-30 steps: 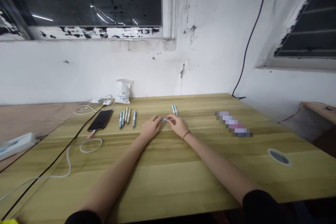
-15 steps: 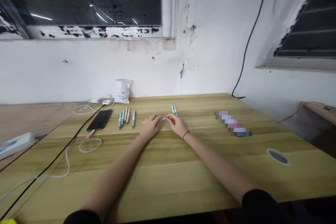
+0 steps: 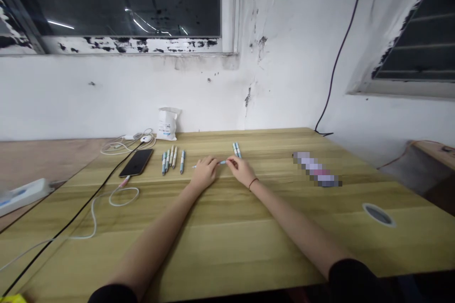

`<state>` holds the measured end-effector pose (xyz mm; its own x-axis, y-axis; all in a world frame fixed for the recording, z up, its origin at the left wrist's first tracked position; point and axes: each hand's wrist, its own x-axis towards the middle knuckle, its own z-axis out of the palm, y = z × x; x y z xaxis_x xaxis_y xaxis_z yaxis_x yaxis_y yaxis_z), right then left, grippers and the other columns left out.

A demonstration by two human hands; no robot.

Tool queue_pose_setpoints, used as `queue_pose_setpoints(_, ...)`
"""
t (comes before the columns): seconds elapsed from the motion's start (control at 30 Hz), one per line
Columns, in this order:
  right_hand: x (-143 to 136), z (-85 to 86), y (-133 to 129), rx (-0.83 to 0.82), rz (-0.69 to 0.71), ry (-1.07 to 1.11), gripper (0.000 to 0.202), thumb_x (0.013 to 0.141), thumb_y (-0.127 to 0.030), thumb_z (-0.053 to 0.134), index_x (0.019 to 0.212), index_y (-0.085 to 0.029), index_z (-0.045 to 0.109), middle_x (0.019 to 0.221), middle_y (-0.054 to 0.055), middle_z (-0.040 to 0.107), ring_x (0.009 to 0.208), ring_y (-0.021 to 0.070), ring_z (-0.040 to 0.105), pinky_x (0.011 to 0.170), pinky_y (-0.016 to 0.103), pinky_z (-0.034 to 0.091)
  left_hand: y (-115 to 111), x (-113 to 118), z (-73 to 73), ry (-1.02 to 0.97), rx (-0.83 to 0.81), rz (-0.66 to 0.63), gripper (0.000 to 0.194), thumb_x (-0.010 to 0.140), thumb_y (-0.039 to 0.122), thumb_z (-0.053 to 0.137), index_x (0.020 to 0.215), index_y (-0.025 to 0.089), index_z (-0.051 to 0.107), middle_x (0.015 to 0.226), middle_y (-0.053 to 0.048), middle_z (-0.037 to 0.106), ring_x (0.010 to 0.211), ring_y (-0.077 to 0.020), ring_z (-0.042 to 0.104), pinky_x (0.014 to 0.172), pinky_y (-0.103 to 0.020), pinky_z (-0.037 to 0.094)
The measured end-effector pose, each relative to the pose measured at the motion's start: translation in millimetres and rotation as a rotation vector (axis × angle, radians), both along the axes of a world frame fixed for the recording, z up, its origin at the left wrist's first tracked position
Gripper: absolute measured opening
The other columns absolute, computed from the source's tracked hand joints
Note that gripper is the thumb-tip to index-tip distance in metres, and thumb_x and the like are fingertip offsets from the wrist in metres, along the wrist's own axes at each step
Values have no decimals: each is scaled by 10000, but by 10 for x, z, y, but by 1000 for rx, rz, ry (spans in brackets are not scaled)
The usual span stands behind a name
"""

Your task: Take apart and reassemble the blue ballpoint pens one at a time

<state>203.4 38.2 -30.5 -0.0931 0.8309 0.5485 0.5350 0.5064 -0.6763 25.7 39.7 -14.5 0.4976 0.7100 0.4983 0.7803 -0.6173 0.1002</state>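
Between my two hands a slim light-blue pen lies crosswise, just above or on the wooden table. My left hand is closed around its left part, and a pale end shows past the fingers. The fingertips of my right hand pinch the pen's right end. Behind the right hand lie two pale-blue pens side by side. To the left of my left hand is a single blue pen, and beyond it a row of several blue, green and cream pens.
A dark phone with a white charging cable lies at the left. Against the wall stands a white plastic packet. A blurred-out lilac object and a round table hole are at the right. A power strip sits far left.
My hands hold nearly the same pose on the pen. The right fingertips have shifted slightly at its end, and the whole view has moved a little.
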Motion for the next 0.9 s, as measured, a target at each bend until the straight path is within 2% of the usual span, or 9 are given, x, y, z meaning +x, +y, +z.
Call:
queue_pose_setpoints(0.17,8,-5,-1,16,15,-38,145,812,-235,498,893,-203,615,734,7,648,603,130,566,580,235,445,5,-5,-3,6,2,-19,281,918,236,353,1121,239,547,1033,-50,583,971,-185,522,805,-309,378)
queue_pose_setpoints(0.33,18,25,-23,-30,-1,-28,180,832,-329,497,859,-203,622,741,9,656,597,123,558,565,220,420,28,-9,-26,-21,45,-22,264,919,246,361,1088,230,563,1000,-48,594,947,-186,533,789,-302,385)
queue_pose_setpoints(0.5,21,32,-30,-109,-29,-83,367,885,-427,387,698,-194,600,565,-9,591,507,113,511,508,212,379,29,-8,-31,-5,92,-31,250,910,240,386,1081,249,569,1014,-44,596,953,-189,528,791,-314,376)
queue_pose_setpoints(0.63,10,12,-24,-28,13,-37,216,850,-375,467,899,-200,584,753,12,639,618,122,561,586,225,422,22,-8,-24,0,87,6,255,910,246,387,1093,238,564,1041,-53,593,974,-197,518,793,-324,371)
queue_pose_setpoints(0.7,9,6,-16,22,20,-48,180,838,-337,488,928,-201,565,783,13,631,637,124,558,600,231,423,20,-8,-22,-4,78,5,260,910,242,387,1103,243,561,1047,-52,591,977,-194,516,789,-321,371)
queue_pose_setpoints(0.77,12,9,-6,40,3,-88,173,855,-329,461,844,-196,570,729,6,606,622,124,537,591,232,410,17,-8,-23,-8,76,-14,263,910,235,387,1110,253,558,1041,-45,591,971,-188,518,779,-312,373)
queue_pose_setpoints(0.9,20,27,2,42,-7,-125,334,893,-360,391,659,-185,554,676,13,569,647,131,525,635,245,409,15,-8,-27,-5,88,-38,266,912,238,385,1118,266,552,1035,-32,595,962,-181,520,769,-307,373)
